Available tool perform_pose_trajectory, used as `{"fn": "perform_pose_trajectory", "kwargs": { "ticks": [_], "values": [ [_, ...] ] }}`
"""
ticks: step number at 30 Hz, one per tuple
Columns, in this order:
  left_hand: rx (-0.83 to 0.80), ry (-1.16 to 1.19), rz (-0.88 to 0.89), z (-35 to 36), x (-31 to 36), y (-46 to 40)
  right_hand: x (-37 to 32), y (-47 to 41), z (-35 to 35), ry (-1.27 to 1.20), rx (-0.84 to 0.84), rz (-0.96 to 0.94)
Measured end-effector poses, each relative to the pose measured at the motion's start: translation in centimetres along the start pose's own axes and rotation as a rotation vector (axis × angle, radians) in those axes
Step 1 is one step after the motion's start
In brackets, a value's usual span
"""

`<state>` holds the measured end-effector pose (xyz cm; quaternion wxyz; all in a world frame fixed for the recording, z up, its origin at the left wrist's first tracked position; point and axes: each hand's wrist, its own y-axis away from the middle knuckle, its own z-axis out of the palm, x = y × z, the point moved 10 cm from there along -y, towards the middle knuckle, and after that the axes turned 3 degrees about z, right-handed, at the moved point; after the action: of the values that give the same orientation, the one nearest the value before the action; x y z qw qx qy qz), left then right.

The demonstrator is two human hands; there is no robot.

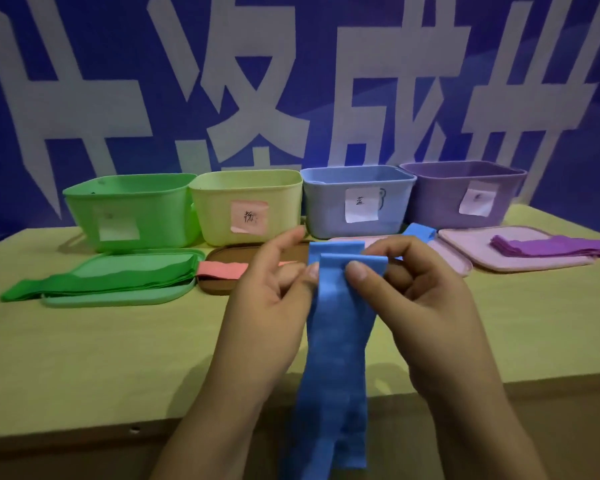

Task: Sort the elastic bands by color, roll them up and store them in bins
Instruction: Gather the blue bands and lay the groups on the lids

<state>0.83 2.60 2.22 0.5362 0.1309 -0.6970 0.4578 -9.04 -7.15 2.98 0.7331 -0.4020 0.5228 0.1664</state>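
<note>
Above the table (84,341), left hand (271,292) and right hand (420,296) pinching blue band (336,323) top, blue bin (357,199) label reading 蓝

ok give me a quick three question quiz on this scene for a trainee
1. True or false: both hands pinch the blue elastic band.
2. Which bin stands leftmost? A green bin B purple bin C blue bin
3. What lies on the pink lid at the right?

Key:
1. True: left hand and right hand pinch its folded top end.
2. A
3. The stack of purple elastic bands.
</note>
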Motion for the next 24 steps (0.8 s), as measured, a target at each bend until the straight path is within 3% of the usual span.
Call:
{"fn": "perform_pose_trajectory", "kwargs": {
  "ticks": [7,11,24],
  "values": [
    [-0.009,0.015,0.061,-1.2,1.0,1.0,0.3,0.4,-0.2,0.18,0.096,-0.085],
    [-0.028,-0.004,0.057,-1.5,1.1,1.3,0.2,0.6,0.6,0.04,-0.002,-0.047],
    [-0.175,-0.011,0.056,-0.7,1.0,1.0,0.7,0.1,0.2,-0.052,0.03,-0.016]
  ]
}}
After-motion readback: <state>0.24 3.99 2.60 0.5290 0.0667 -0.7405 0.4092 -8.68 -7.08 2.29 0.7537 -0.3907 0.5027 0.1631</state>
